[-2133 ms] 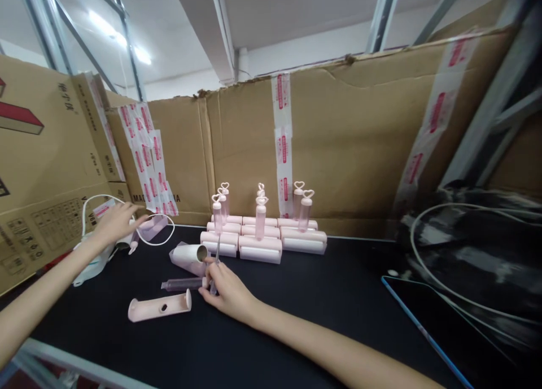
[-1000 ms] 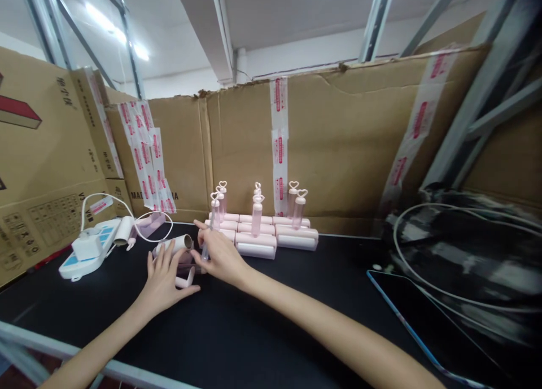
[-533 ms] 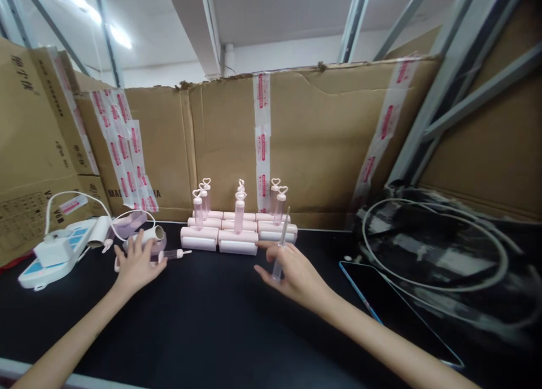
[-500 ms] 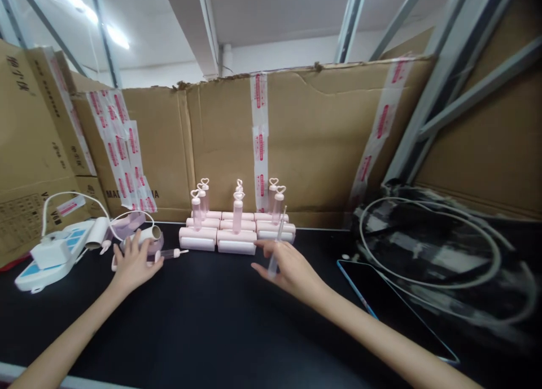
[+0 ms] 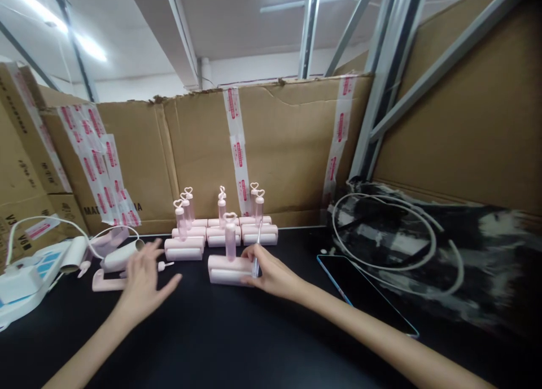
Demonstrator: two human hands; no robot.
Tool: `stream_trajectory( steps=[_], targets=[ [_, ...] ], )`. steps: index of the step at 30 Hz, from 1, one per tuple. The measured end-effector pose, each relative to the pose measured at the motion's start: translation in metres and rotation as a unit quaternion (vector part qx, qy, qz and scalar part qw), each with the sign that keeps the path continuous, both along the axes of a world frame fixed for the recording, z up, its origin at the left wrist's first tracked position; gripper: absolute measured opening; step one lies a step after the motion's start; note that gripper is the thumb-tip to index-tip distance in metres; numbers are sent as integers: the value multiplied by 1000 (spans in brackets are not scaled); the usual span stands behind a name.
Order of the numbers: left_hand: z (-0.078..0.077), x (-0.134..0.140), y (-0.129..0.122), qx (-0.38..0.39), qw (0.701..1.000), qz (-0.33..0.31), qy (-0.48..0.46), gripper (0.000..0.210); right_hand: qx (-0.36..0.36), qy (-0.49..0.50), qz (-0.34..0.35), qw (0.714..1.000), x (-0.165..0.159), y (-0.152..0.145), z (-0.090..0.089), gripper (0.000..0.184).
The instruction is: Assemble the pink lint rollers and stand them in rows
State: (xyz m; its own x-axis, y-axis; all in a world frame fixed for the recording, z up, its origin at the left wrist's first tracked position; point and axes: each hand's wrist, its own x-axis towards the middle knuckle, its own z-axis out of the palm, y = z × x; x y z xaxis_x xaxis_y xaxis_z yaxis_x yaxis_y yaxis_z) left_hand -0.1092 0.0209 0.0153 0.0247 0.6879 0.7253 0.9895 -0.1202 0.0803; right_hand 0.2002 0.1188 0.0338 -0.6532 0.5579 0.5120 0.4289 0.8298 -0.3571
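Observation:
My right hand (image 5: 271, 273) pinches the right end of a pink lint roller (image 5: 227, 270) with a white roll and a heart-topped handle standing upright. A thin clear stick (image 5: 258, 236) also points up from that hand. Behind it stand several like pink rollers (image 5: 185, 248) in rows. On the left, my left hand (image 5: 141, 282), fingers spread, hovers by a pink plastic part (image 5: 108, 282) and partly hides it. Near its fingers are a white roll (image 5: 121, 257) and a small handle piece with a pale tip (image 5: 165, 266).
A white power strip (image 5: 38, 276) with a plug and cable sits at the far left. To the right lie a blue-edged tablet (image 5: 366, 293) and a coiled white cable (image 5: 432, 253) over dark plastic. Taped cardboard (image 5: 203, 146) walls the back of the black table.
My right hand has gripped the front middle lint roller and drawn it towards me, out of its row. My left hand has lifted and shifted slightly right. The view has turned right.

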Motion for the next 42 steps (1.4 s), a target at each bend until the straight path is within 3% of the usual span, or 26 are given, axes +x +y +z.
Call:
stream_trajectory(
  steps=[3,5,9,15,17,19,21,23,25,29,32,34,37,42],
  targets=[
    [13,54,5,-159,968,-187,-57,55,-60,15,33,998,9,-23,-3,43],
    [19,84,12,-235,939,-235,-85,54,-114,42,55,991,9,-32,-7,45],
    [17,107,18,-292,918,-218,-157,39,-198,79,75,974,8,-39,-10,44],
    [3,97,14,-240,909,-186,-286,35,-229,163,60,958,15,-38,-1,42],
    [0,95,14,-200,901,-198,-330,37,-255,234,62,936,15,-39,2,39],
    [-3,94,12,-105,925,-227,-286,34,-316,309,84,893,13,-40,2,39],
    [-4,95,8,21,955,-255,-146,28,-392,353,89,845,8,-44,3,40],
    [-4,97,3,118,955,-272,7,29,-446,360,66,817,4,-48,3,42],
    [-4,100,-3,161,944,-271,96,35,-484,343,49,804,2,-53,4,43],
    [-3,104,-6,111,950,-270,112,41,-514,335,29,789,2,-53,6,43],
    [-1,102,-3,8,948,-299,107,53,-457,357,3,814,4,-46,5,46],
    [-1,100,0,-12,952,-288,107,54,-439,367,-14,820,3,-42,2,45],
    [-3,98,3,64,955,-254,141,41,-472,370,-29,799,0,-42,-5,41],
    [1,98,0,172,902,-282,278,35,-510,380,-17,772,-3,-46,-5,36]
  ],
)
